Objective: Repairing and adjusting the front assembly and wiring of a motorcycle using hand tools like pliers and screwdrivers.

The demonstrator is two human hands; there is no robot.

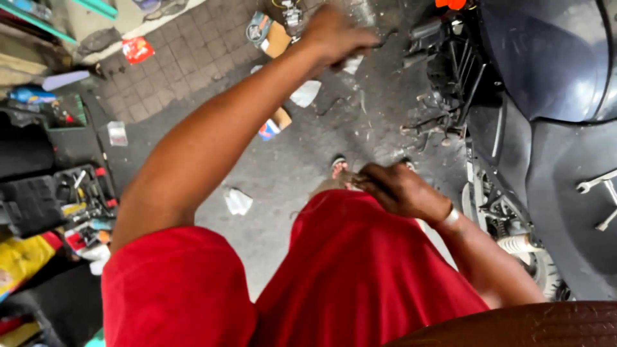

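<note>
Left hand (337, 35): blurred, grip cannot be told | Right hand (400, 189): curled, contents unclear | Open tool case (83, 193): assorted hand tools inside | Cardboard box (277, 40): contents indistinct

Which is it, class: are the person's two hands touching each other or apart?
Apart. The head view shows the left hand stretched forward and the right hand near the lap.

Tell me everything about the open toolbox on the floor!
The toolbox is a black case lying open on the ground at the left edge, beside a yellow bag. It looks like plastic, with red catches, and is crowded with small tools too blurred to tell apart. Neither hand touches it: the left hand is stretched far ahead and the right hand is near the knee.
</note>
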